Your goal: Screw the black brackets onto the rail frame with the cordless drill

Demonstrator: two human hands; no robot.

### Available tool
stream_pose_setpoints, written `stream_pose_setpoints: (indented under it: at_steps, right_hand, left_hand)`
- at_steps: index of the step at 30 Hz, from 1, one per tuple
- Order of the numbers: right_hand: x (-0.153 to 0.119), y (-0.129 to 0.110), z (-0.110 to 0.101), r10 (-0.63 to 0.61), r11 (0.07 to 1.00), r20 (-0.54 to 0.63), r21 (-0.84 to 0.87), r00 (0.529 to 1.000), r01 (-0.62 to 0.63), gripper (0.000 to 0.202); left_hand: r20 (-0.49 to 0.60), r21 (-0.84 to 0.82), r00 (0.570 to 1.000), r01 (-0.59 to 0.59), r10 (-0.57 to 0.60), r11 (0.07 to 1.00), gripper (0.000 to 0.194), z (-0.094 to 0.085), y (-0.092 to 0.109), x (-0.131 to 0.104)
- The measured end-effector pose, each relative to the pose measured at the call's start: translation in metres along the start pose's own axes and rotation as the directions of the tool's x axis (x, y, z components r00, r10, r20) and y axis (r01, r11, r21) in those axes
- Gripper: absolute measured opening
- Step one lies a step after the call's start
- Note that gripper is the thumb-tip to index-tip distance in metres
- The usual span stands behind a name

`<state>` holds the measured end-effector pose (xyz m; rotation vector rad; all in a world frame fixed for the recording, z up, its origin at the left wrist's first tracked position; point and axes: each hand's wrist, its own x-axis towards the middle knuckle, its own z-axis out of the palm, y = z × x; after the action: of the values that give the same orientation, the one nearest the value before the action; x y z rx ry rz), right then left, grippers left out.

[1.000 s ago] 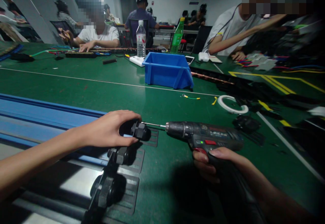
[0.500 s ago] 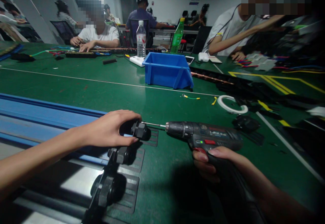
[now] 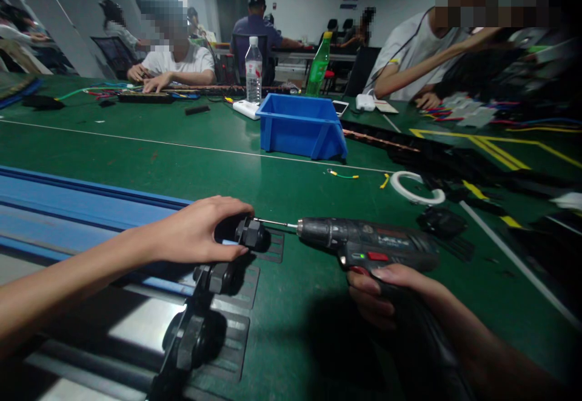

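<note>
The right hand (image 3: 379,295) is gripping one drill (image 3: 366,238); left of it, the left hand (image 3: 195,228) is arching, thumb spread, around the farthest of three black fittings (image 3: 249,234), its hold unclear. Beyond the drill, one bin (image 3: 295,134) and two bottles (image 3: 319,68) are standing.

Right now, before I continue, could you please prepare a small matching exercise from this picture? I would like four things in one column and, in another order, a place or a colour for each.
Things
1. Power drill
2. Open bin
3. Ring
4. Left grip

Places and colours
A. White
B. Right beside a black nut
C. Held in the right grip
D. Blue

Right pairs: 1-C; 2-D; 3-A; 4-B
</note>
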<state>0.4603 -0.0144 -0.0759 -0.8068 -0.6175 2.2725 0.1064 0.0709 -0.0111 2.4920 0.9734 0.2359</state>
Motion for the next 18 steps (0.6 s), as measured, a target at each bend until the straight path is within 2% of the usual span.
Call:
stream_pose_setpoints:
  at_steps: [4,18]
  right_hand:
    - [-0.0021,0.0011,0.0016,-0.009,0.999,-0.047,0.031,0.999,0.01,0.018]
    - [-0.001,0.0019,0.0009,-0.011,0.998,-0.058,0.067,0.998,0.015,0.019]
  left_hand:
    - [0.0,-0.001,1.0,0.006,-0.006,1.0,0.052,0.0001,0.0,0.0001]
    - [0.006,0.014,1.0,0.011,-0.011,1.0,0.052,0.0008,0.0007,0.0005]
